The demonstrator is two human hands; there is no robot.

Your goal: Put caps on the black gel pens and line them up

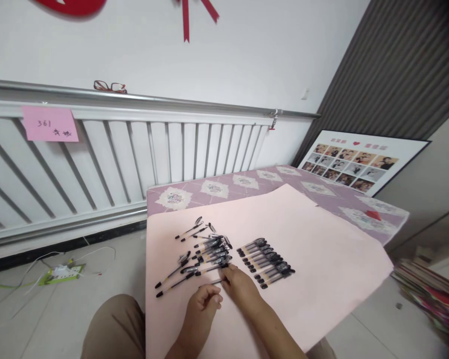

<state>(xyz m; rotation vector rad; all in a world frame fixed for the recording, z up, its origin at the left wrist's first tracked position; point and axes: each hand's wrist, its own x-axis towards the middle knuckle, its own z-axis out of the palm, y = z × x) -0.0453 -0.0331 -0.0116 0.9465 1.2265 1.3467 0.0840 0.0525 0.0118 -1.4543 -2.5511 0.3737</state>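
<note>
My right hand (pixel 243 289) is closed around the end of a pen (pixel 216 282), whose pale barrel shows between my two hands. Close beside it, my left hand (pixel 202 311) has its fingers curled in toward the thumb; whether anything is in them is hidden. Just beyond my hands is a loose pile of black-capped pens (pixel 213 252), lying at mixed angles with some caps sticking out. Right of my right hand, several pens (pixel 267 262) lie side by side in a slanting row, their dark caps toward the upper right.
Pink paper (pixel 322 259) covers much of the table, over a purple patterned cloth (pixel 243 182). Behind stands a white radiator (pixel 179 149), with glasses (pixel 110 87) on the pipe above. A photo board (pixel 359 159) leans at the back right. A power strip (pixel 62 272) lies on the floor.
</note>
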